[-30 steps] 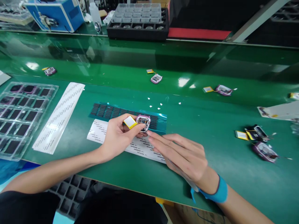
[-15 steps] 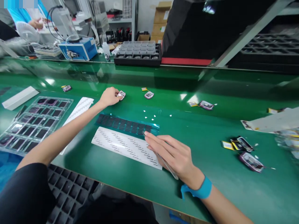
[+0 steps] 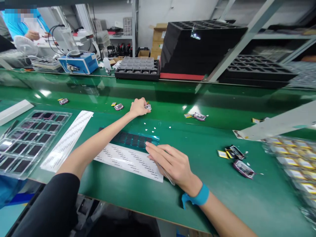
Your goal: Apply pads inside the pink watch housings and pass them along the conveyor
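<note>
My left hand (image 3: 138, 107) reaches to the back of the green bench, its fingers closed on the edge of a small electronic device casing (image 3: 148, 107). A yellow-edged piece shows just behind that casing, partly hidden by the fingers. To the left lies a similar opened casing (image 3: 118, 107) with a small battery (image 3: 113, 104) beside it. My right hand (image 3: 172, 164) is closed around metal tweezers (image 3: 165, 170), tips over the dark strip of small adhesive pieces (image 3: 130, 139) on blue film. Under that hand lies a white printed sheet (image 3: 130, 161).
More casings (image 3: 199, 116) lie along the back and at right (image 3: 244, 169). Small white bits (image 3: 154, 128) dot the bench. A clear tray of dark screens (image 3: 34, 135) is at left, batteries in trays (image 3: 293, 161) at right. A white post (image 3: 278, 121) crosses the right side.
My left hand has let go of one casing and moved right to another. My right hand keeps the tweezers near the dark strip. The view has shifted right and tilted up.
</note>
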Demonstrator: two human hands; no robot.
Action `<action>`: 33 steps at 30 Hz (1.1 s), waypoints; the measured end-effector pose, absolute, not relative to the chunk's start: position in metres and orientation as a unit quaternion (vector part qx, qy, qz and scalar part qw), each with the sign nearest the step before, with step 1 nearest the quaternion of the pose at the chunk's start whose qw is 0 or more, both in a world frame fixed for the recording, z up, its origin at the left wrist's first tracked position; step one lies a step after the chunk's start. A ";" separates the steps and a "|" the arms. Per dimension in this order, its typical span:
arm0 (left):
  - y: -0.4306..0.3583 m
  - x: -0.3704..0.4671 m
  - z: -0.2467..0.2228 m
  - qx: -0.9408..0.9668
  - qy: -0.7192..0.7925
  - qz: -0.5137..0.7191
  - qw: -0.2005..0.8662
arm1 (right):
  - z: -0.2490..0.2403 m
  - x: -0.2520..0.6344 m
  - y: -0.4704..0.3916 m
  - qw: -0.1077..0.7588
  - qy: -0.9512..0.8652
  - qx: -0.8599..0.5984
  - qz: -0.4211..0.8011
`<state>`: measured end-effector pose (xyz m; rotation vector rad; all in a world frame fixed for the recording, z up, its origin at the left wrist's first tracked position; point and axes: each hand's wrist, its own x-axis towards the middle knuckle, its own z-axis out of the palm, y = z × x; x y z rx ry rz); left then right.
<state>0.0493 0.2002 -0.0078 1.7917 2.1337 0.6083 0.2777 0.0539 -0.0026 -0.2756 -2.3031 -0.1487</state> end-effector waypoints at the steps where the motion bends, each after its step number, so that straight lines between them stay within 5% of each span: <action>1: 0.198 0.044 -0.004 0.625 0.732 0.219 0.160 | -0.003 0.278 0.054 0.397 -0.910 -0.108 -0.057; 8: 0.141 0.018 0.033 0.628 0.646 0.341 0.267 | -0.006 0.278 0.056 0.408 -0.905 -0.111 -0.034; 12: 0.092 0.024 0.042 0.477 0.465 0.541 0.514 | -0.010 0.279 0.057 0.442 -0.887 -0.128 0.040; 16: 0.049 0.039 0.036 0.408 0.419 0.544 0.602 | -0.014 0.277 0.055 0.465 -0.857 -0.186 0.124; 24: -0.008 0.065 0.021 0.540 0.462 0.393 0.584 | -0.010 0.276 0.043 0.445 -0.843 -0.264 0.148; 33: -0.030 0.077 0.007 0.735 0.494 0.294 0.360 | -0.005 0.277 0.035 0.370 -0.906 -0.160 0.128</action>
